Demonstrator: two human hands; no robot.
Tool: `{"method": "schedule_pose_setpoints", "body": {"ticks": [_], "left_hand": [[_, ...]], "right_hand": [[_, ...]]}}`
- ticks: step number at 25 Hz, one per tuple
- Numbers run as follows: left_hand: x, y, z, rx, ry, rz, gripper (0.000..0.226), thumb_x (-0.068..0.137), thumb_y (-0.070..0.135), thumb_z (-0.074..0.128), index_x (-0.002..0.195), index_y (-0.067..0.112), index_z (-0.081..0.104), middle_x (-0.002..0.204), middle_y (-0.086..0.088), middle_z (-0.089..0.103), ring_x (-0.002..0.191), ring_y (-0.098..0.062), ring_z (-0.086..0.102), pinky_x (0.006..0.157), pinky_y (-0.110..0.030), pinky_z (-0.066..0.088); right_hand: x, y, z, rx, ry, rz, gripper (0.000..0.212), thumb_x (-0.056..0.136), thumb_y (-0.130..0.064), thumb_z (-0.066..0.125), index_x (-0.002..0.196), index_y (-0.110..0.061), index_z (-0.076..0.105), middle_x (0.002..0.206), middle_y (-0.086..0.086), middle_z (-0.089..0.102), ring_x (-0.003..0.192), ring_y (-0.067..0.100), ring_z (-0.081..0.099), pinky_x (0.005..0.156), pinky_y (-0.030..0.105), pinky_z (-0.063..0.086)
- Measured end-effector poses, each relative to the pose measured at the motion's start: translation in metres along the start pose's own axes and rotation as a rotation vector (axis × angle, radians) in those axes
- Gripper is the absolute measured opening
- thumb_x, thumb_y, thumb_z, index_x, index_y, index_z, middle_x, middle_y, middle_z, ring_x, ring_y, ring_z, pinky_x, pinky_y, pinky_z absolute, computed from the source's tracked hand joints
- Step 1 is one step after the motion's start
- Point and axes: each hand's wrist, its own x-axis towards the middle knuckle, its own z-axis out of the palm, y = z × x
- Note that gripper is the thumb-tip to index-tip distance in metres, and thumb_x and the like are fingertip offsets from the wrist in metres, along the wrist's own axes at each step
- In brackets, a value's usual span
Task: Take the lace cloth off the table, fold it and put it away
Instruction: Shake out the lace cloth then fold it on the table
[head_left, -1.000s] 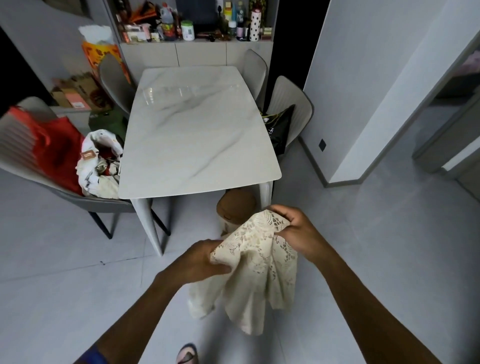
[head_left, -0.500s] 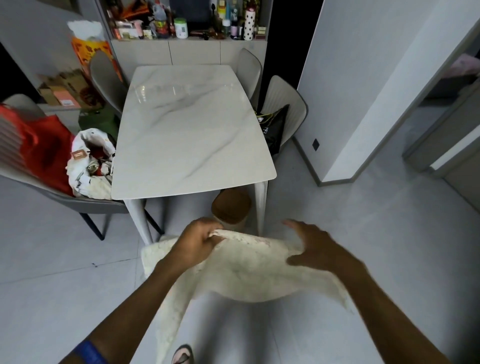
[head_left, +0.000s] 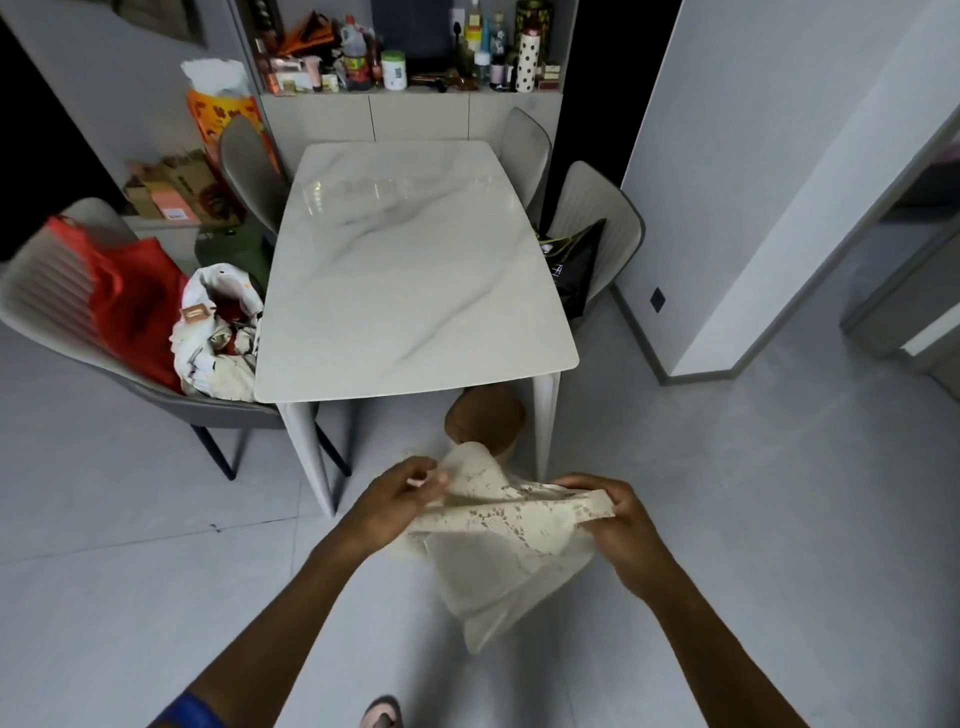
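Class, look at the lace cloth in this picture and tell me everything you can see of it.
The lace cloth is cream, thin and soft-looking, with an openwork pattern of holes clearest along its upper band. It is off the marble table, held in the air above the grey floor. The left hand pinches one end and the right hand grips the other, so a band stretches between them. The rest hangs below in loose, blurred folds, tapering to a point. It is not yet neatly folded.

The floor (head_left: 130, 571) is pale grey tile. A white marble counter (head_left: 410, 280) stands in the middle with grey chairs (head_left: 597, 218) around it. One chair on the left (head_left: 57, 291) holds a red bag (head_left: 135, 301) and a white bag (head_left: 218, 332). Behind is a low cabinet (head_left: 415, 117) with bottles and jars on top. A grey wall (head_left: 753, 156) stands on the right.
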Motion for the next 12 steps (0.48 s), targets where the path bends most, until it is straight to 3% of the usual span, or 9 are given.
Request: {"method": "schedule_pose_setpoints", "body": {"ticks": [2,4,7,8,10,12], "left_hand": [[0.005,-0.019,0.017,0.059,-0.109,-0.120,0.058,0.082,0.070,0.055,0.125,0.032,0.059,0.121,0.004,0.065,0.108,-0.011,0.061,0.090,-0.029,0.051],[0.006,-0.029,0.043,-0.052,-0.215,-0.182,0.064,0.080,0.074,0.054,0.125,0.029,0.062,0.121,0.006,0.066,0.107,-0.013,0.063,0.095,-0.030,0.050],[0.008,-0.035,0.075,-0.416,-0.296,-0.174,0.056,0.084,0.058,0.064,0.119,0.014,0.065,0.116,-0.002,0.070,0.110,-0.028,0.065,0.100,-0.039,0.049],[0.010,-0.034,0.081,-0.550,-0.286,-0.156,0.049,0.085,0.047,0.069,0.118,0.011,0.066,0.115,-0.007,0.071,0.109,-0.030,0.066,0.096,-0.039,0.051],[0.015,-0.027,0.083,-0.821,-0.254,-0.143,0.041,0.082,0.027,0.072,0.117,0.005,0.068,0.114,-0.016,0.072,0.109,-0.034,0.067,0.094,-0.041,0.055],[0.024,-0.015,0.072,-0.925,-0.191,-0.118,0.031,0.077,0.015,0.074,0.105,0.002,0.073,0.104,-0.019,0.074,0.099,-0.034,0.070,0.085,-0.039,0.059]], "right_hand": [[-0.007,0.012,-0.003,0.252,0.119,0.158,0.039,0.089,0.009,0.050,0.087,-0.020,0.077,0.082,0.000,0.077,0.080,0.023,0.069,0.065,0.031,0.058],[-0.013,0.019,-0.009,0.489,0.120,0.269,0.036,0.096,0.002,0.039,0.100,-0.012,0.072,0.093,0.010,0.074,0.088,0.029,0.066,0.071,0.039,0.057],[-0.023,0.019,-0.022,0.534,0.004,0.171,0.028,0.080,-0.033,0.066,0.095,-0.011,0.076,0.101,0.016,0.075,0.093,0.030,0.070,0.075,0.040,0.060],[-0.025,0.019,-0.029,0.496,-0.022,0.133,0.027,0.075,-0.032,0.071,0.091,-0.011,0.076,0.098,0.015,0.075,0.089,0.029,0.072,0.071,0.038,0.061],[-0.027,0.024,-0.047,0.435,0.019,0.116,0.019,0.086,-0.016,0.059,0.092,-0.010,0.075,0.094,0.015,0.076,0.086,0.029,0.073,0.066,0.034,0.060],[-0.030,0.032,-0.064,0.336,0.052,0.133,0.031,0.095,-0.003,0.044,0.093,-0.011,0.074,0.093,0.015,0.076,0.087,0.031,0.072,0.067,0.035,0.059]]}}
